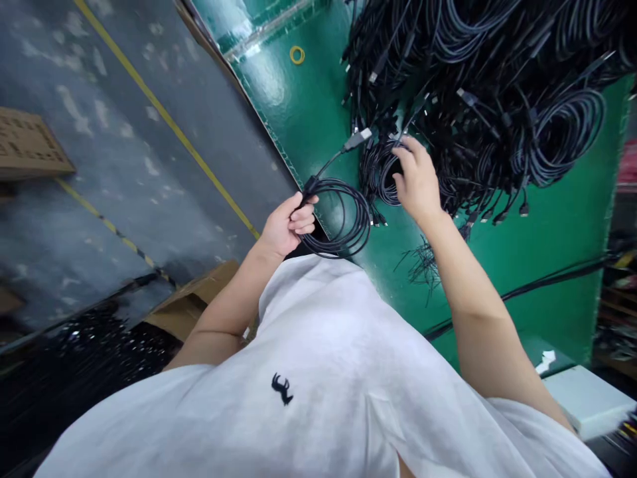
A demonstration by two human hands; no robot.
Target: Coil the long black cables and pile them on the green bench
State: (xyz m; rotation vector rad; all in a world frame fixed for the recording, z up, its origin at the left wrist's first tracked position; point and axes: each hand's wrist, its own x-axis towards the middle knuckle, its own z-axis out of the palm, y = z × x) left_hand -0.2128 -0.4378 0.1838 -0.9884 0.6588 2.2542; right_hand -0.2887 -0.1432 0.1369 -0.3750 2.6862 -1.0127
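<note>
My left hand (291,224) is closed round one side of a coiled black USB cable (367,216), held at the table's edge in front of my shirt. A grey USB plug (359,139) sticks out from the top of this coil, pointing up and right. My right hand (418,179) is over the near left side of a large heap of black cables (478,106), its fingers apart and curved. Beneath its fingertips lies another small cable coil (387,174); whether they touch it I cannot tell.
The green tabletop (562,232) carries a yellow ring (297,55) and a tangle of thin black ties (425,262). A white box (590,398) is at the lower right. Cardboard boxes (30,143) stand on the grey floor to the left, with an open carton (192,299) near my left arm.
</note>
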